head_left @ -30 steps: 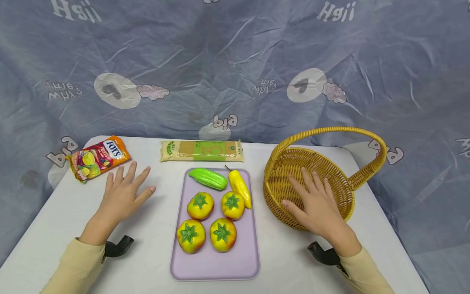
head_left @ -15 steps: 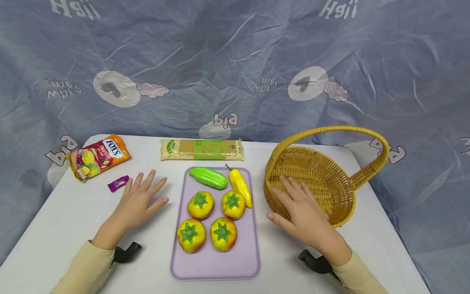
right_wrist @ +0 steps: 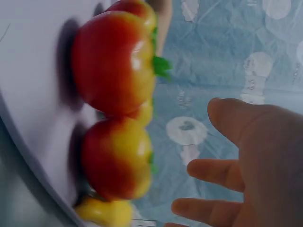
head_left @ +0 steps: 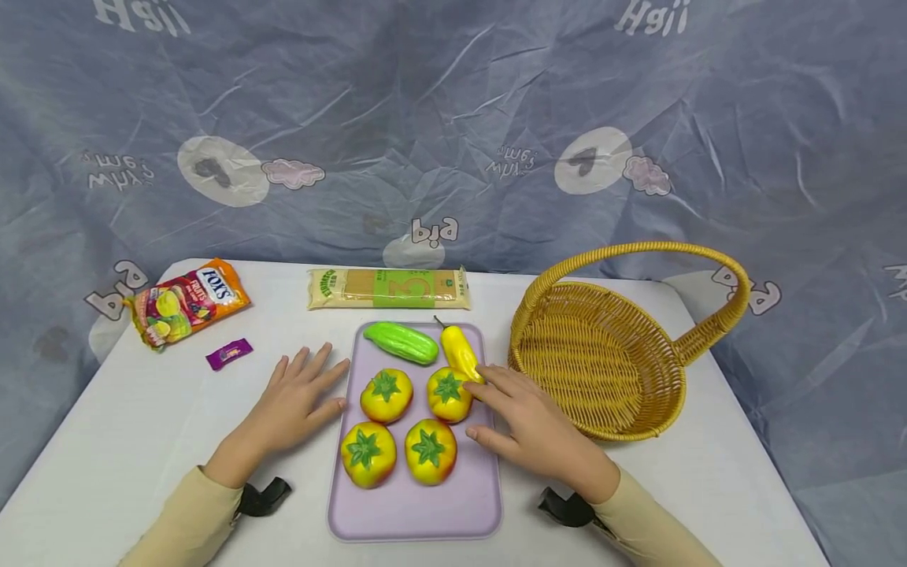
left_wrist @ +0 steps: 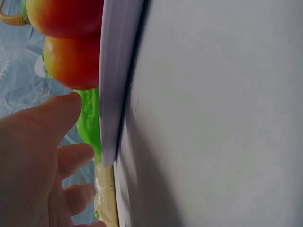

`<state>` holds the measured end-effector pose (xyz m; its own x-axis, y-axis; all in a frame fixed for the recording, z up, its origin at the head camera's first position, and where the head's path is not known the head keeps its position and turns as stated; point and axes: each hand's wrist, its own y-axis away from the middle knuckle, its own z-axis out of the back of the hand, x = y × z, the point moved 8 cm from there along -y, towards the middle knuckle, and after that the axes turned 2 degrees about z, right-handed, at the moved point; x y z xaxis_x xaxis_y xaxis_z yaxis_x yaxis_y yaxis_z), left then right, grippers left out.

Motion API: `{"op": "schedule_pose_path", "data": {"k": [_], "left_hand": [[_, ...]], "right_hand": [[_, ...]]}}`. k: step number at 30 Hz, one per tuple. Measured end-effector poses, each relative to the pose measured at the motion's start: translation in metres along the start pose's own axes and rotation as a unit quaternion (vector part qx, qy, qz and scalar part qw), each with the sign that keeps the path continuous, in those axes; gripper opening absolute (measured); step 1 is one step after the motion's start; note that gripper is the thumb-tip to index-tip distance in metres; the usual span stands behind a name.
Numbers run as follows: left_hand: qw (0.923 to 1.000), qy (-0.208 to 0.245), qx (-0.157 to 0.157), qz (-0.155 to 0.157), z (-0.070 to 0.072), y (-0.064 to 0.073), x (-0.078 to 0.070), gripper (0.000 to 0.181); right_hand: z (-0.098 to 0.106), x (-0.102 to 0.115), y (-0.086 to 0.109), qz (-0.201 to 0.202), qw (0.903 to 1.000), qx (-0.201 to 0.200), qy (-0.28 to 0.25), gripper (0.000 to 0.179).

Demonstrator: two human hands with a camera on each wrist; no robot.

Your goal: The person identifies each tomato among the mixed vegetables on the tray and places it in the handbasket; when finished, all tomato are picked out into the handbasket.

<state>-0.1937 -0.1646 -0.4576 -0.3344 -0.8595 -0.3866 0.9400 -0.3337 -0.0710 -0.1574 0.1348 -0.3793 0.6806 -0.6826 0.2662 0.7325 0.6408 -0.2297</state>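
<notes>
Four yellow-red fruits [head_left: 431, 453] are sitting in the lilac tray [head_left: 414, 516], leaving floor showing toward its 6 o'clock rim. The left hand [head_left: 293, 403] is hovering, fingers spread wide, just outside 9 o'clock; the right hand [head_left: 527, 421], equally spread, is hanging over 3 o'clock, hiding the yellow pepper's [head_left: 457, 349] lower end. Both sleeves [head_left: 187, 520] are running off-frame.

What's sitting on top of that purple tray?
On the tray are a green vegetable, a yellow pepper and four yellow-red fruits. The right hand hides the pepper's lower end and part of the tray's right edge; the surface beneath the fruits is covered too.
</notes>
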Motion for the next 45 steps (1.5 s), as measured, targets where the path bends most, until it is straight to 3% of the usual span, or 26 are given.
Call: {"op": "schedule_pose_path", "data": {"k": [11,19,30,45], "left_hand": [[0.9989,0.032,0.010,-0.033,-0.013,0.000,-0.008,0.060],[0.9978,0.036,-0.006,-0.055,-0.017,0.002,-0.010,0.058],[0.9965,0.060,-0.006,-0.057,-0.022,0.001,-0.005,0.055],[0.9950,0.067,-0.037,-0.065,-0.025,0.002,-0.005,0.052]], "right_hand": [[-0.029,-0.011,-0.017,0.021,0.9981,-0.020,-0.054,0.043],[-0.044,-0.013,-0.025,0.036,0.9974,0.001,-0.062,0.050],[-0.046,-0.006,-0.034,0.093,0.9936,-0.003,-0.064,0.046],[-0.049,-0.012,-0.035,0.111,0.9887,-0.016,-0.100,0.044]]}}
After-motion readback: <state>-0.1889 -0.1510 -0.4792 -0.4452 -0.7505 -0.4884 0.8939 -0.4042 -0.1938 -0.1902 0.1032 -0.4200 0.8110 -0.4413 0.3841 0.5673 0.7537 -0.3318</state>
